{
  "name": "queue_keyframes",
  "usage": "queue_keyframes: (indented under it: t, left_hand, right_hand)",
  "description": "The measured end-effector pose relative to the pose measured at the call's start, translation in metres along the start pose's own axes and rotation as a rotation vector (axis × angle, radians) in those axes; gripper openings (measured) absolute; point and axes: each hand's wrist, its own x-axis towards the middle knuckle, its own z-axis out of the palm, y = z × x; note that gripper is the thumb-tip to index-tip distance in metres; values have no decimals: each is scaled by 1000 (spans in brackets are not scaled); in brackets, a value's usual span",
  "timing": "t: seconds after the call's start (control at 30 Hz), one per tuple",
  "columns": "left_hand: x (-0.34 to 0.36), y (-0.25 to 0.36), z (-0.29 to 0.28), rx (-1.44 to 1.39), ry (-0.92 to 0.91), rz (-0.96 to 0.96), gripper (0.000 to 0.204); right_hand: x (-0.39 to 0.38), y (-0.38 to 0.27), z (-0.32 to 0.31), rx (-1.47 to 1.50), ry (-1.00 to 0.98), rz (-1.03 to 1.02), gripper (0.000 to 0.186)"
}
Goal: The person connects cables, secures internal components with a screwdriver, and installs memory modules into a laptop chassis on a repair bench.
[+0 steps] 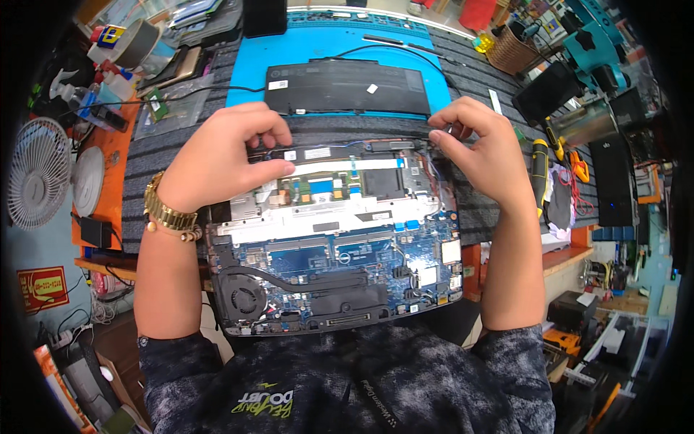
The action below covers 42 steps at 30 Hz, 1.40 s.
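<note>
An opened laptop base (341, 254), bottom cover off, shows a blue circuit board, a round fan and a white ribbon cable (340, 166). My left hand (231, 152) grips its upper left, fingers curled at the far edge and thumb by the ribbon. My right hand (478, 148) is curled at the upper right corner, thumb and forefinger close together; what lies between them is too small to make out. Just beyond the laptop, a flat black battery pack (340, 90) lies on a turquoise mat (267, 47).
A striped dark mat (159, 188) covers the bench. Left stand a white fan (37, 173), bottles (108, 101) and a green board (155, 105). Right lie a yellow-black screwdriver (539, 170), orange-handled tool (578, 166) and black devices (614, 181). A basket (510, 47) stands behind.
</note>
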Motion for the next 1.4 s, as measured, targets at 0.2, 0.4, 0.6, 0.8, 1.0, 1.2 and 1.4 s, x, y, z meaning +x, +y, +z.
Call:
queue_keyframes:
  t: [0.2,0.4,0.6,0.8,1.0,1.2,1.4]
  left_hand:
    - [1,0,1,0,-10,-26,26]
    - [0,-3,3,13,4,-25,23]
    - [-1,-4,4,14,1,-27,21]
    - [-2,-3,3,7,-2,-30,20]
    - [-2,-2,3,11,-3,-29,20]
    - [-1,-2,3,14,4,-15,20]
    - [-1,-2,3,18,0,-30,20]
  right_hand:
    - [-6,-7,-18,74,-180,56,10]
    - [-23,-35,-5,223,-420,-173,12]
    - [-27,-43,10,51,-471,-298,13]
    - [-24,-42,13,200,-582,-124,13]
    - [-21,-41,11,220,-559,-93,9]
    - [-21,-43,12,152,-557,-141,9]
    - [-24,-44,10,132,-572,-122,9]
